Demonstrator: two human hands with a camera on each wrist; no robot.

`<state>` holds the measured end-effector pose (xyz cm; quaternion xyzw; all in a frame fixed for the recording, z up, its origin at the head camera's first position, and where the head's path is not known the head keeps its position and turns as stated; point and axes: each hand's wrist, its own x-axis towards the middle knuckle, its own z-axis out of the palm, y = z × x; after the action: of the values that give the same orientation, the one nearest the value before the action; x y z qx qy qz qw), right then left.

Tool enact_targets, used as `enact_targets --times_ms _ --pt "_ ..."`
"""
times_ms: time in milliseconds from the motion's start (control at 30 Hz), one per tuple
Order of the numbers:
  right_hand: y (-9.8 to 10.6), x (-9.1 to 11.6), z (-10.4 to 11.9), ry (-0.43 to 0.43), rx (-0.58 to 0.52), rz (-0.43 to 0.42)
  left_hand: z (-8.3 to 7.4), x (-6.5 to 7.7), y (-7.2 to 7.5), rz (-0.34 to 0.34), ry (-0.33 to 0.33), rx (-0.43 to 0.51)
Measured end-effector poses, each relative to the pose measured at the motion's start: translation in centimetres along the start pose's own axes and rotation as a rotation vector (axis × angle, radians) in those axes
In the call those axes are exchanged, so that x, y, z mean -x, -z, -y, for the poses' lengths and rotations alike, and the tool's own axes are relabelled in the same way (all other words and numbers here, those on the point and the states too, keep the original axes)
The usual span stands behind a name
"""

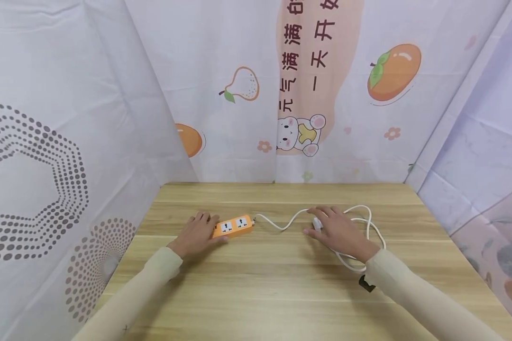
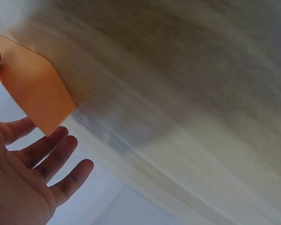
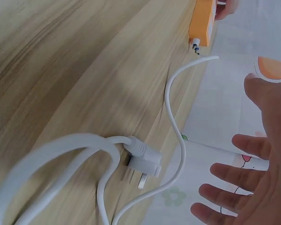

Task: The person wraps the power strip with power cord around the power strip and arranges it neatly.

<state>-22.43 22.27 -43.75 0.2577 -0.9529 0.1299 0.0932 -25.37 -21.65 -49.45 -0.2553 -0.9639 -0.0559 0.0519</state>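
An orange power strip (image 1: 234, 232) with white socket faces lies at the left middle of the wooden table. My left hand (image 1: 198, 235) grips its left end, thumb along the near side and fingers at the far side. From the strip's right end sticks a short stub with bare coloured wires (image 3: 195, 48). The loose end of a white cable (image 3: 167, 96) lies close to that stub, apart from it. My right hand (image 1: 340, 233) hovers over the white plug (image 3: 145, 159), fingers spread and holding nothing.
Loops of the white cable lie under and right of my right hand on the wooden table (image 1: 256, 293). A printed fabric curtain (image 1: 222, 52) stands behind the table's back edge, with more fabric at both sides. A small dark object (image 1: 366, 283) shows beneath the right cuff.
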Motion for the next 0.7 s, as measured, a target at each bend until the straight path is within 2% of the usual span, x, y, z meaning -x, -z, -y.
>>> enact_targets --times_ms 133,400,533,700 --pt "-0.1 0.2 0.3 0.012 -0.011 -0.011 0.2 0.1 -0.2 0.003 0.015 0.016" --pt "-0.9 0.6 0.5 0.066 -0.01 -0.04 0.7 0.2 -0.7 0.006 0.004 0.016" --pt "-1.2 0.7 0.6 0.062 -0.041 -0.023 0.7 0.2 -0.6 0.018 0.007 0.037" --pt "-1.7 0.8 0.8 0.061 -0.058 0.013 0.7 0.2 -0.7 0.014 -0.008 0.015"
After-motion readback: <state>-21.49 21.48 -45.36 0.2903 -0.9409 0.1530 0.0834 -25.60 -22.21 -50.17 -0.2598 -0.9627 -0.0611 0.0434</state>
